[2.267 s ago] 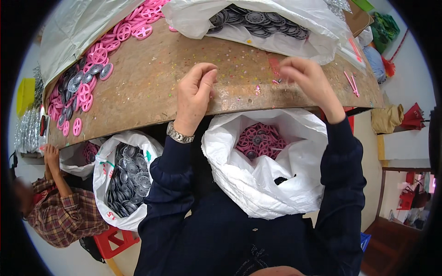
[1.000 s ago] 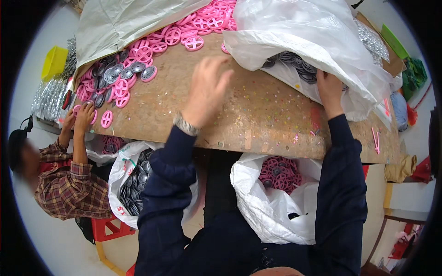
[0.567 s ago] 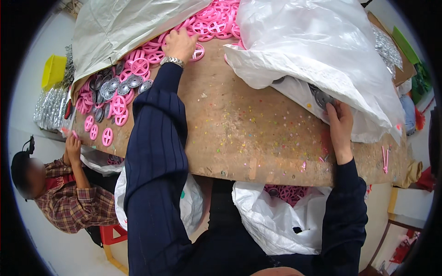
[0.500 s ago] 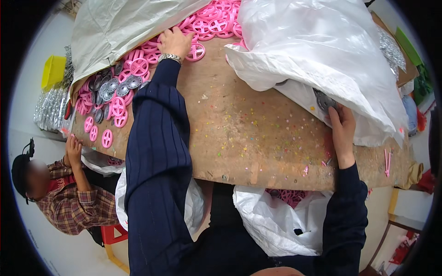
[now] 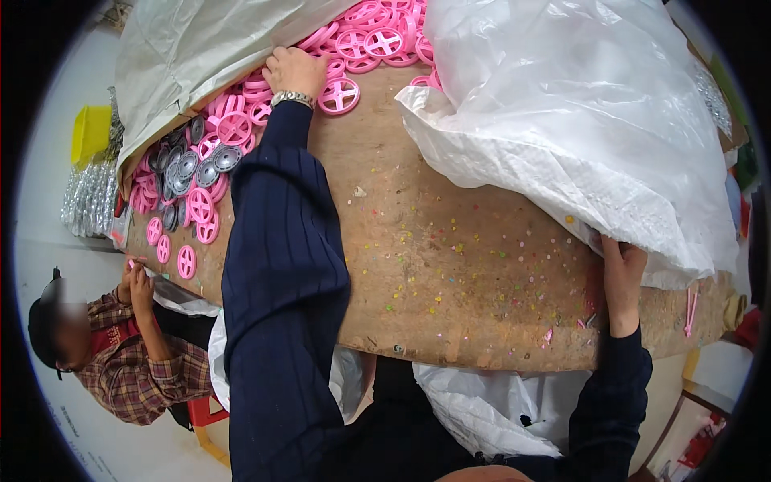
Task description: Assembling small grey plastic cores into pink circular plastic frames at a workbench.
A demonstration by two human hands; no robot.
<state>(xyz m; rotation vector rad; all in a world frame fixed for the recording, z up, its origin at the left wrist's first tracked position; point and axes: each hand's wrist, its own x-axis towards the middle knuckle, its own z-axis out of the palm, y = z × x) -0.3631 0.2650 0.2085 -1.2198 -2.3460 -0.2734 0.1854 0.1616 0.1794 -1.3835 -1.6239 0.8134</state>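
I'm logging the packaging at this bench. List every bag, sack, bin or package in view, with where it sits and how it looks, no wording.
Large white woven sack: right on the table, bulging; right hand at its lower edge.
Grey plastic sheet bag: upper left, crumpled, over pink wheels by the left hand.
White bag: below the table edge.
Yellow bin: far left.
Shiny silver packets: far left.
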